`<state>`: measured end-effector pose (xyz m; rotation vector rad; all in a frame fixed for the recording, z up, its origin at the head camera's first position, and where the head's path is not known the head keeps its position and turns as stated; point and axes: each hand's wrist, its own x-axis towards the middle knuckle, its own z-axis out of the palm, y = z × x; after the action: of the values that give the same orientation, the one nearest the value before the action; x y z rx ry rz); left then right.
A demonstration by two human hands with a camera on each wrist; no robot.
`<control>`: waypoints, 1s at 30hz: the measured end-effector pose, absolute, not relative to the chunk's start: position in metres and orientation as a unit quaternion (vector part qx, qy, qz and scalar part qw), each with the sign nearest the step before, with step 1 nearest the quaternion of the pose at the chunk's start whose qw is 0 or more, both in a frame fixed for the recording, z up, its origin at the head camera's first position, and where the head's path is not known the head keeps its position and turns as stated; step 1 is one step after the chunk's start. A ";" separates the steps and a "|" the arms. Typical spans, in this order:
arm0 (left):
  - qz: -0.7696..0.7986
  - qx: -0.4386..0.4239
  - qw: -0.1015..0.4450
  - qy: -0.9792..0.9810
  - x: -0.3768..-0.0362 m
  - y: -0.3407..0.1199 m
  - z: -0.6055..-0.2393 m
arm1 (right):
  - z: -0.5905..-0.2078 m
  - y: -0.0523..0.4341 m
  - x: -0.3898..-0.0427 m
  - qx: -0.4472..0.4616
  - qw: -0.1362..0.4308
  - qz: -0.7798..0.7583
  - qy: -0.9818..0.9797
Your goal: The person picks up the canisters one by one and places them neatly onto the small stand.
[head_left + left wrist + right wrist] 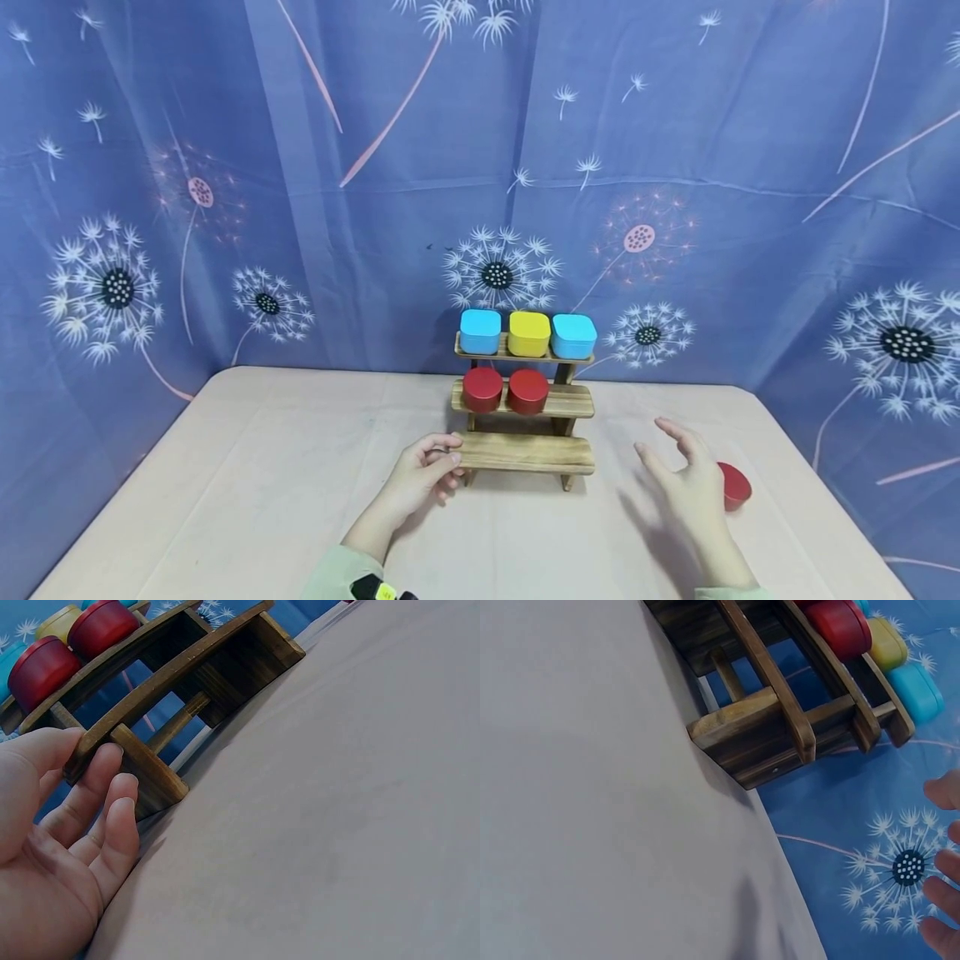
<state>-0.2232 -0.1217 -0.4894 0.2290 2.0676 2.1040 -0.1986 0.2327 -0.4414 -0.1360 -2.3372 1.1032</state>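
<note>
A three-step wooden rack [525, 454] stands on the table. My left hand [420, 477] pinches the left end of its lowest step between thumb and fingers, plain in the left wrist view, where the hand [67, 840] is close up. On the top step sit a blue tin [480, 332], a yellow tin [528, 335] and another blue tin [573, 337]. Two round red tins [482, 390] occupy the middle step, to its left and centre. To the right of the rack my right hand [690, 483] is raised, thumb and fingers spread apart, holding nothing. Behind it, a red tin [736, 487] lies partly hidden.
The table [262, 467] has a pale cloth and rounded far corners. A blue curtain [360, 250] with dandelion prints hangs right behind the rack and along both sides. The lowest step bears no tin.
</note>
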 end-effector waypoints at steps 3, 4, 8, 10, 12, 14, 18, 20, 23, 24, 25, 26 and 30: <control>0.708 0.074 0.090 0.696 -0.224 -0.122 -0.490 | -0.440 0.235 -0.199 -0.054 0.273 0.409 -0.869; 0.708 0.074 0.089 0.696 -0.224 -0.122 -0.490 | -0.439 0.236 -0.199 -0.055 0.272 0.409 -0.869; 0.710 0.071 0.090 0.694 -0.224 -0.121 -0.490 | -0.438 0.242 -0.199 -0.059 0.269 0.414 -0.867; 0.711 0.071 0.091 0.693 -0.223 -0.121 -0.489 | -0.437 0.245 -0.199 -0.062 0.270 0.416 -0.866; 0.712 0.072 0.092 0.693 -0.222 -0.121 -0.488 | -0.437 0.249 -0.199 -0.065 0.269 0.417 -0.866; 0.712 0.075 0.093 0.692 -0.221 -0.120 -0.488 | -0.437 0.252 -0.199 -0.069 0.270 0.418 -0.865; 0.711 0.080 0.093 0.693 -0.220 -0.120 -0.486 | -0.438 0.257 -0.200 -0.084 0.274 0.405 -0.868; 0.710 0.080 0.092 0.693 -0.220 -0.120 -0.486 | -0.440 0.260 -0.200 -0.096 0.277 0.397 -0.870; 0.710 0.077 0.092 0.694 -0.220 -0.120 -0.486 | -0.442 0.265 -0.201 -0.114 0.282 0.391 -0.869; 0.710 0.077 0.091 0.694 -0.220 -0.120 -0.486 | -0.443 0.267 -0.202 -0.120 0.282 0.390 -0.868; 0.710 0.076 0.091 0.694 -0.220 -0.120 -0.486 | -0.443 0.269 -0.202 -0.126 0.282 0.391 -0.867; 0.710 0.076 0.090 0.694 -0.221 -0.120 -0.487 | -0.444 0.271 -0.202 -0.131 0.282 0.391 -0.866; 0.709 0.078 0.090 0.695 -0.221 -0.120 -0.487 | -0.446 0.278 -0.201 -0.148 0.274 0.398 -0.863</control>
<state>-0.2212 -0.1205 -0.4872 0.2323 2.0676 2.1072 -0.2007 0.2779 -0.4458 -0.3984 -2.3209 1.0717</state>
